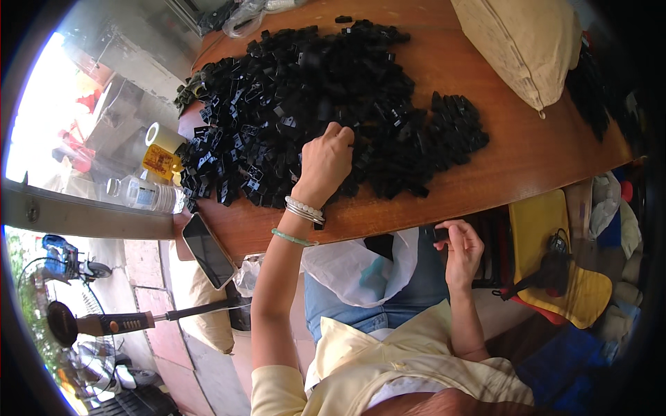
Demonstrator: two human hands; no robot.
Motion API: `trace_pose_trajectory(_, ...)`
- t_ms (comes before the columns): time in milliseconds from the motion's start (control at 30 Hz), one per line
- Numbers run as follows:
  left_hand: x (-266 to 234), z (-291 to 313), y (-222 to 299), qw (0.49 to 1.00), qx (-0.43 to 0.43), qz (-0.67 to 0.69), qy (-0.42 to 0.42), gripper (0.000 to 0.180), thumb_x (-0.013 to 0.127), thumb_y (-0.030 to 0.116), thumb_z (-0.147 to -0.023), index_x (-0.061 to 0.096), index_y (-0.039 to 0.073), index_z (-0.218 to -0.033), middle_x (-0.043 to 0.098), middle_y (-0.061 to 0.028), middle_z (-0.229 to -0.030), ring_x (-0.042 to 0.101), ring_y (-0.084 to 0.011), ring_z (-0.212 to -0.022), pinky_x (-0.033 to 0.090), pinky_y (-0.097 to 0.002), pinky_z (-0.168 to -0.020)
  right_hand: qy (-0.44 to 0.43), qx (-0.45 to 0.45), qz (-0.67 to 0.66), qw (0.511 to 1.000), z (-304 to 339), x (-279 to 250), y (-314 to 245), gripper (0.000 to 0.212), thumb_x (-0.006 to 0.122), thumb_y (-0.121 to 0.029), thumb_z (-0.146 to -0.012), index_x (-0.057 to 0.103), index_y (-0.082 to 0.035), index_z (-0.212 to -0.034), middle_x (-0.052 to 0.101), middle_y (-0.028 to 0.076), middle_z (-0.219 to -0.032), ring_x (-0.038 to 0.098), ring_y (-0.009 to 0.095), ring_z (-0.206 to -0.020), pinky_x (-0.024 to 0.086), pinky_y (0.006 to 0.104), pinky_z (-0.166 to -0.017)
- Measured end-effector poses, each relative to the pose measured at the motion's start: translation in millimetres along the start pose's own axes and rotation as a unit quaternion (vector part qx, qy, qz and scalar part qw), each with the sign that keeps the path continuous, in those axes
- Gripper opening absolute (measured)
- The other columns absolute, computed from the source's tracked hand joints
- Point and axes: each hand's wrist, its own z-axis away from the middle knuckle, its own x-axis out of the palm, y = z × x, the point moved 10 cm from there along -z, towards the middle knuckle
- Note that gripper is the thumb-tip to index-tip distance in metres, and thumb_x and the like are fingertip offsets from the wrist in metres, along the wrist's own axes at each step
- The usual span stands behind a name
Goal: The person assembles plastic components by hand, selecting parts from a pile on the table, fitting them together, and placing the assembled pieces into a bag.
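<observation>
A big heap of small black plastic parts (257, 125) covers much of the wooden table (527, 159). Over the heap's near side is my left hand (325, 163), knuckles up and fingers curled down; whatever they may hold is hidden beneath them. Bracelets circle that wrist. Off the table's front edge, to the right, my right hand (463, 255) pinches a small black plastic part (440, 234) between thumb and fingers. On my lap lies a white plastic bag (333, 274) with its mouth open, and something dark and something teal show at it.
A cloth sack (520, 41) rests at the table's far right. Along the left edge are a phone (208, 251), a clear bottle (142, 194) and a tape roll (161, 136). A fan (83, 322) stands left below. A yellow chair (544, 256) is to the right.
</observation>
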Motion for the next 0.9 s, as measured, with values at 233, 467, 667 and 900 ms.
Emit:
trace_pose_trajectory(233,2.3,37.6,25.6,0.809,-0.234,0.537,-0.05,0.004,0.05,0.008,-0.096,0.05,0.006,-0.099,0.055,-0.0004,-0.08,0.041,-0.0035,-0.05,0.031,-0.0172,-0.043,-0.032,-0.022,0.02,0.999,-1.4,18.5,-18.4,0.015,0.056,-0.007,-0.093,0.062,0.003,-0.103,0.06,0.011,-0.103,0.062,0.016,-0.083,0.052,0.0256,-0.066)
trace_pose_trajectory(467,36.1,92.3,79.8,0.584,-0.251,0.76,-0.134,0.047,0.069,-0.005,-0.078,0.045,0.006,-0.116,0.055,-0.0087,-0.1,0.055,-0.0102,-0.061,0.039,-0.0196,-0.043,-0.087,-0.104,-0.002,0.991,-9.6,60.5,-47.9,0.021,0.062,0.003,-0.087,0.061,0.003,-0.108,0.056,0.012,-0.113,0.056,0.018,-0.103,0.047,0.0283,-0.087)
trace_pose_trajectory(667,34.4,104.6,80.7,0.688,-0.276,0.651,-0.167,0.034,0.062,-0.002,-0.086,0.044,-0.002,-0.114,0.06,-0.0083,-0.089,0.058,-0.0089,-0.06,0.044,-0.0209,-0.045,-0.124,-0.181,0.095,0.971,-9.7,77.0,-59.9,0.018,0.065,0.005,-0.082,0.066,0.0,-0.099,0.063,0.011,-0.105,0.059,0.02,-0.097,0.048,0.0302,-0.083)
trace_pose_trajectory(900,31.3,108.7,78.8,0.693,-0.249,0.657,-0.159,0.032,0.058,0.001,-0.09,0.048,-0.006,-0.119,0.064,-0.0108,-0.093,0.065,-0.0147,-0.076,0.053,-0.0248,-0.063,-0.166,-0.224,0.175,0.944,-5.6,86.0,-68.1,0.018,0.066,0.004,-0.081,0.068,-0.002,-0.098,0.064,0.012,-0.107,0.059,0.02,-0.096,0.05,0.0289,-0.079)
